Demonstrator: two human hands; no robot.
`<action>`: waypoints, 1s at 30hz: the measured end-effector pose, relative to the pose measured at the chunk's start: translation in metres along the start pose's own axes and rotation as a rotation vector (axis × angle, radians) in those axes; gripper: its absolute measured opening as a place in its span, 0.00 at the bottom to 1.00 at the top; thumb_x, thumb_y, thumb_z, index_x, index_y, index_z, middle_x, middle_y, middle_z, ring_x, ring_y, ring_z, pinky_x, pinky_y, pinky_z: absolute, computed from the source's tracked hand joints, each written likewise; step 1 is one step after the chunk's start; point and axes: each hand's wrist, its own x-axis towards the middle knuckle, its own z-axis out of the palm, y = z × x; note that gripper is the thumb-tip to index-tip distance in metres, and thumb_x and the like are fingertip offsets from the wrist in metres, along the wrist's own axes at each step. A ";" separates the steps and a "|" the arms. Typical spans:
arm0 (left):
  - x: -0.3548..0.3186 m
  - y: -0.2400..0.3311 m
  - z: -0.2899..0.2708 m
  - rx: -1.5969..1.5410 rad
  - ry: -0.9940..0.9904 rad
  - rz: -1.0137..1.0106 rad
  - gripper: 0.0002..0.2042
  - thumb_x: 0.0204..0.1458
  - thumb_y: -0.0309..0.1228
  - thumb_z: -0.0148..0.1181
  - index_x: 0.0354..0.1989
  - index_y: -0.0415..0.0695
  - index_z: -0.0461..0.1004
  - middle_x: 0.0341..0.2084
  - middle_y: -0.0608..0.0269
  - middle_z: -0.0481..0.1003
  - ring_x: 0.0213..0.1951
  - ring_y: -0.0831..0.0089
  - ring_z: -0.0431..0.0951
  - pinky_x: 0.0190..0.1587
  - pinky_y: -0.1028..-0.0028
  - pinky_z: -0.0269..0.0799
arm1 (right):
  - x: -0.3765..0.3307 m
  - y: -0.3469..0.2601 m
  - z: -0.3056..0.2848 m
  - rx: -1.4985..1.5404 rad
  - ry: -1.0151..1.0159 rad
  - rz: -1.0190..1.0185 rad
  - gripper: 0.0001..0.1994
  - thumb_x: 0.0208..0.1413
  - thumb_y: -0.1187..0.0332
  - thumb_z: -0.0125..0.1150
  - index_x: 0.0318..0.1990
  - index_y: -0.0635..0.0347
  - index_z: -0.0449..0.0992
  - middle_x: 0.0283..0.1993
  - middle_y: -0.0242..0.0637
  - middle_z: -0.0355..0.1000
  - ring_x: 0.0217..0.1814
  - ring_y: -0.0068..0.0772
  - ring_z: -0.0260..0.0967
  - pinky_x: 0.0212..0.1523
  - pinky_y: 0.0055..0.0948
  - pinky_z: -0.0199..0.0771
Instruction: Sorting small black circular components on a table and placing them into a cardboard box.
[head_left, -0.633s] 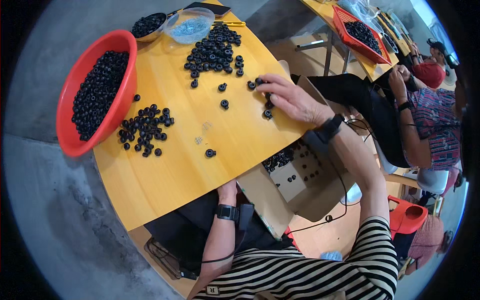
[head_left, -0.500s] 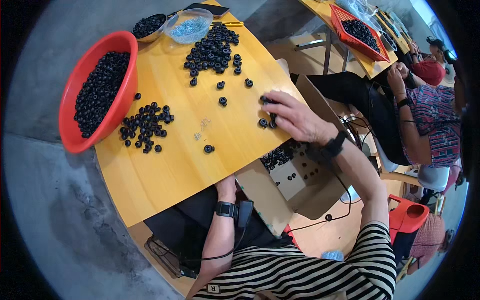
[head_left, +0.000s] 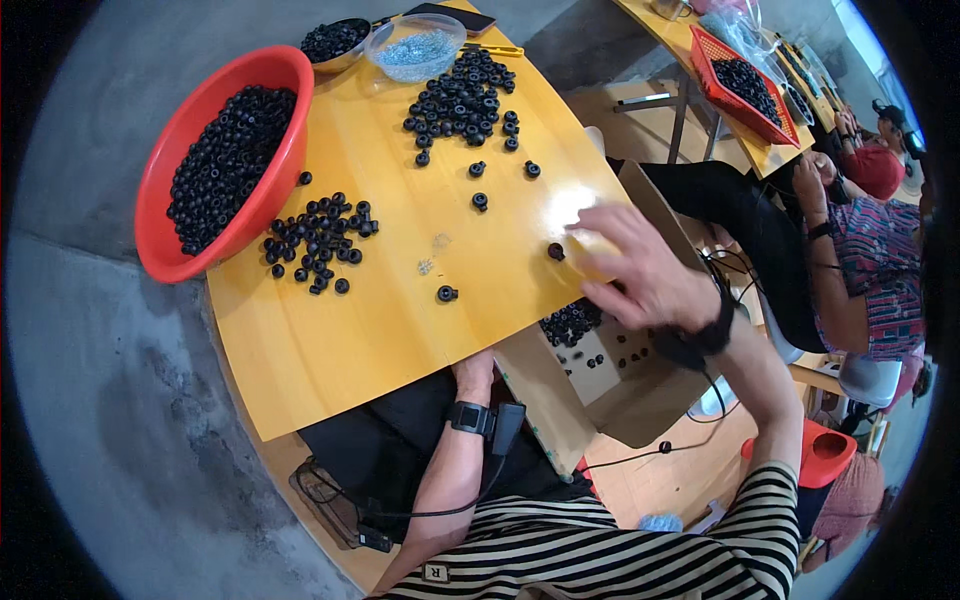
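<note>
A yellow tabletop [head_left: 350, 350] fills the centre — at its right edge the blurred right hand [head_left: 645, 270] hangs, thumb and fingers parted, beside one black piece [head_left: 556, 251]. Clearing pieces toward the cardboard box [head_left: 650, 405] seems in hand; this one calls for a pinch. Left hand [head_left: 475, 368], lower centre — fingers hidden, cannot tell.

Yellow wood-grain tabletop [head_left: 330, 370] beneath small black ring-shaped parts [head_left: 461, 110], red basin [head_left: 292, 150], clear tub [head_left: 415, 75], bowl [head_left: 343, 64], yellow tool [head_left: 503, 51].
</note>
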 end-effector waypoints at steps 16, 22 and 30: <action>-0.010 0.059 -0.031 -0.118 -0.066 0.018 0.21 0.59 0.34 0.55 0.60 0.40 0.67 0.59 0.49 0.69 0.61 0.50 0.65 0.62 0.57 0.62 | 0.162 0.094 0.092 -0.321 -0.053 0.048 0.19 0.58 0.53 0.54 0.56 0.42 0.74 0.66 0.39 0.61 0.69 0.44 0.55 0.64 0.56 0.54; -0.002 0.022 -0.007 0.004 -0.049 0.019 0.22 0.60 0.36 0.53 0.61 0.41 0.67 0.60 0.49 0.67 0.62 0.50 0.65 0.63 0.58 0.61 | 0.135 0.064 0.083 -0.146 -0.043 -0.021 0.14 0.56 0.59 0.55 0.49 0.48 0.75 0.62 0.41 0.63 0.66 0.46 0.58 0.63 0.50 0.58; -0.003 0.063 -0.033 -0.021 -0.087 -0.062 0.23 0.61 0.37 0.53 0.61 0.38 0.65 0.60 0.52 0.67 0.61 0.56 0.65 0.61 0.62 0.62 | 0.074 0.033 0.079 -0.163 0.035 -0.020 0.11 0.54 0.61 0.59 0.43 0.49 0.74 0.58 0.37 0.65 0.61 0.43 0.60 0.59 0.47 0.60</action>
